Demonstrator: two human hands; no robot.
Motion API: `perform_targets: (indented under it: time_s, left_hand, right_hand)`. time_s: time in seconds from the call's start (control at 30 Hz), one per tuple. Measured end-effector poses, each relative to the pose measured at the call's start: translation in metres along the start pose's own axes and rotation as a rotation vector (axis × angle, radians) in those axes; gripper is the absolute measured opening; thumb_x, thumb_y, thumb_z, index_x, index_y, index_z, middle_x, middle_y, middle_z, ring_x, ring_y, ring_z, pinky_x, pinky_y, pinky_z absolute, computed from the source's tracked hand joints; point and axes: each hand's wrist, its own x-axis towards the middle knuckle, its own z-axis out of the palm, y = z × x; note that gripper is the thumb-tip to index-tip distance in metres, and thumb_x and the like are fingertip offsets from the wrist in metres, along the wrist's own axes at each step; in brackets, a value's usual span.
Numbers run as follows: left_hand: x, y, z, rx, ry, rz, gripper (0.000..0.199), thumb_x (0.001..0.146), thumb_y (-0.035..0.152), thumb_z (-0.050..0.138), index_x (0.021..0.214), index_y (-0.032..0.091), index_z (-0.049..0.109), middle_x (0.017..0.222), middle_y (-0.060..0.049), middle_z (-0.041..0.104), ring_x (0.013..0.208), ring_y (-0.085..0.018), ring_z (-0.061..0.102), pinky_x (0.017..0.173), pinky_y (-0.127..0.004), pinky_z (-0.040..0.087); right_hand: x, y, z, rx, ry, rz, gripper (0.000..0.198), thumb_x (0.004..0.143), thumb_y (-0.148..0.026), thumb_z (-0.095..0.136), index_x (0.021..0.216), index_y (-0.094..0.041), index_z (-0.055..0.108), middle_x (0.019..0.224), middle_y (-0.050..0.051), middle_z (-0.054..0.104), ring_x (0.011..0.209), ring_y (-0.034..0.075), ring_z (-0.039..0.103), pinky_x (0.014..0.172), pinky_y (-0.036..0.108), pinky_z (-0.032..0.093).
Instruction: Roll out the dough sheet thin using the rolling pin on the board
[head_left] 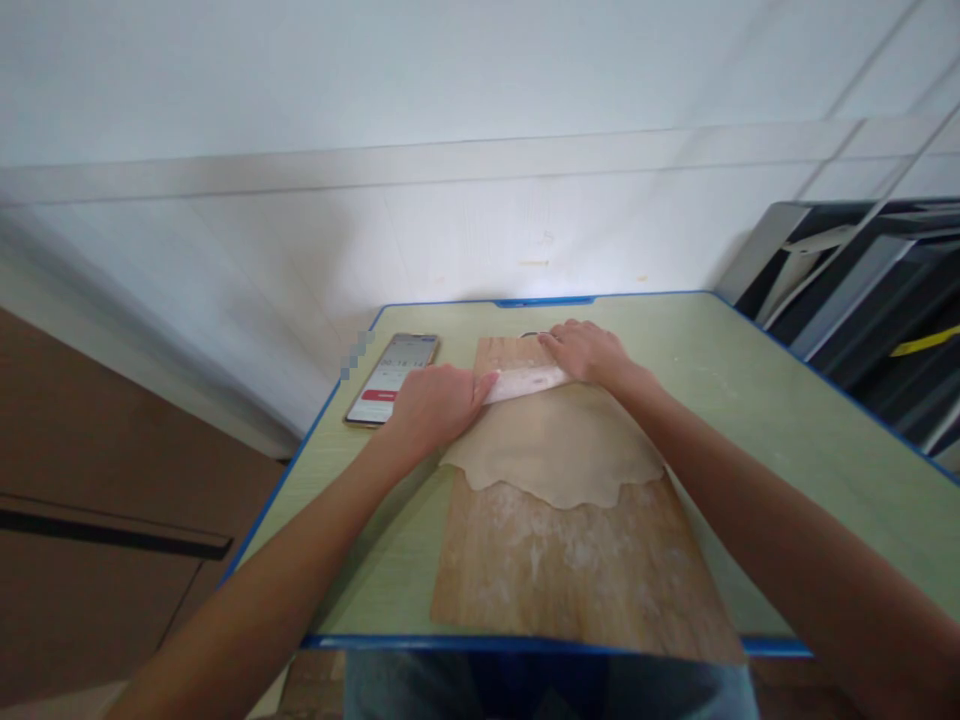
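My left hand [441, 402] is closed around the left end of a rolling pin [526, 382], its thumb lying along the top. At the other end my right hand [586, 350] wraps over the pin. The pin looks whitish, with flour or dough on it. Beneath and in front of it spreads a thin sheet of dough [559, 440] with a wavy near edge. The dough lies on a wooden board [570, 570] dusted with flour, its left edge overhanging the board a little. Both ends of the pin are hidden by my hands.
A phone [397, 355] showing a timer lies left of my left hand. The pale green table [750, 400] has a blue edge. A white wall [450, 230] stands behind it. Dark flat items [862, 290] are stacked at the right, and a brown cabinet [97, 480] is at the left.
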Motion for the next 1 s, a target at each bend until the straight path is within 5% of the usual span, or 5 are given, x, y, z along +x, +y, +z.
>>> perform_targets:
  time_s: [0.43, 1.0]
  left_hand:
    - [0.016, -0.004, 0.005, -0.037, 0.035, -0.081, 0.074, 0.095, 0.047, 0.010, 0.087, 0.010, 0.074, 0.085, -0.019, 0.071, 0.084, -0.031, 0.068, 0.069, -0.038, 0.049]
    - [0.026, -0.011, 0.008, 0.066, 0.038, -0.079, 0.065, 0.097, 0.036, 0.011, 0.096, 0.009, 0.070, 0.087, -0.019, 0.070, 0.085, -0.031, 0.068, 0.066, -0.037, 0.048]
  right_hand:
    - [0.030, -0.001, 0.007, 0.121, 0.177, 0.170, 0.054, 0.093, -0.043, 0.029, 0.109, -0.008, 0.067, 0.111, 0.022, 0.066, 0.105, 0.031, 0.062, 0.085, 0.040, 0.046]
    - [0.063, -0.011, 0.003, 0.100, 0.341, 0.190, 0.046, 0.095, -0.038, 0.033, 0.109, -0.008, 0.065, 0.112, 0.022, 0.063, 0.105, 0.032, 0.060, 0.085, 0.040, 0.046]
